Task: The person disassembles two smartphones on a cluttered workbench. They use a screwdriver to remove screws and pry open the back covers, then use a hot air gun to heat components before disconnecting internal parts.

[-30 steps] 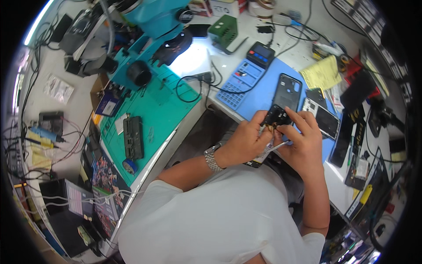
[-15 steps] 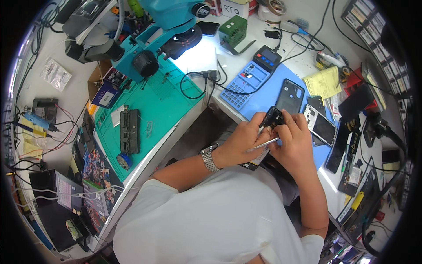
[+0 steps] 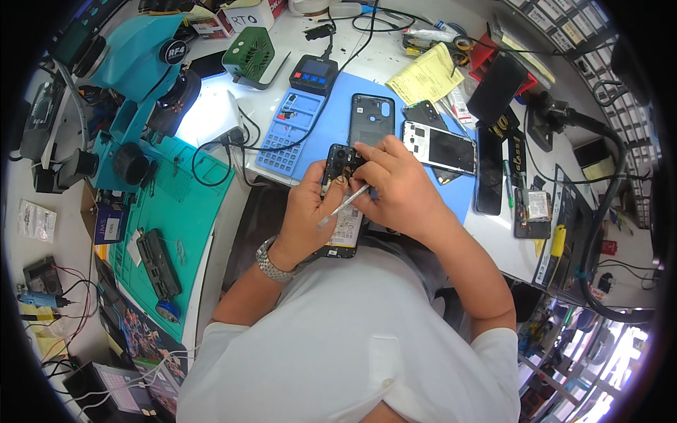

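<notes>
Back cover [image 3: 371, 118] already off, your left hand [image 3: 310, 211] grips the opened phone [image 3: 341, 204]; your right hand [image 3: 395, 187] pinches what looks like tweezers [image 3: 345, 204], internals unfinished.

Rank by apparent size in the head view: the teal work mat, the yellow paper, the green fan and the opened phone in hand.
1. teal work mat, clearly largest
2. yellow paper and opened phone, unsure: hands hide much of the phone
3. green fan, smallest

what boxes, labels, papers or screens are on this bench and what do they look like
Small meter: black box with a blue lit screen, behind the blue mat.
Yellow paper slip: creased, far side of bench.
White carton: top edge, dark lettering.
Phone frame: white border, dark panel, right of both hands.
</notes>
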Available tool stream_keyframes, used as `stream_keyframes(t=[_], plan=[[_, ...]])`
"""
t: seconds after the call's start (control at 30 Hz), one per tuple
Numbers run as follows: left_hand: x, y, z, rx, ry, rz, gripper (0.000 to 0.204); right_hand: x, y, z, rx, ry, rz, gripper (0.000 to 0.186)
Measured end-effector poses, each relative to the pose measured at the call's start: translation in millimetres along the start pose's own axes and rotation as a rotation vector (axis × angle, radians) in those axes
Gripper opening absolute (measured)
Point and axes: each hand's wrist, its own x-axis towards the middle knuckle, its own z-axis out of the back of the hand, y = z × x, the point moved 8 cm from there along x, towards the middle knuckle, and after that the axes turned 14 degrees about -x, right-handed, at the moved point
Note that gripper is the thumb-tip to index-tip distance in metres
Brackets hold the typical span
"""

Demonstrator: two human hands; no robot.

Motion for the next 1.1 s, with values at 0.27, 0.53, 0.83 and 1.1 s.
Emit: stream_keyframes(t=[0.27,0.53,0.83,1.1], plan=[[5,4,3,-0.005,0.016,-0.045,0.029,2,-4,-3,0.012,0.025,-0.020,0.026],[17,-17,30,-0.307,-0.176,0.093,0.028,4,-28,1,0.085,-0.203,-0.201,0.016],[36,-15,61,-0.672,-0.158,0.273,0.043,-15,-41,-21,-0.051,-0.087,-0.236,0.014],[40,-8,54,-0.725,-0.176,0.291,0.048,-12,-56,-19,-0.148,-0.138,-0.266,0.015]])
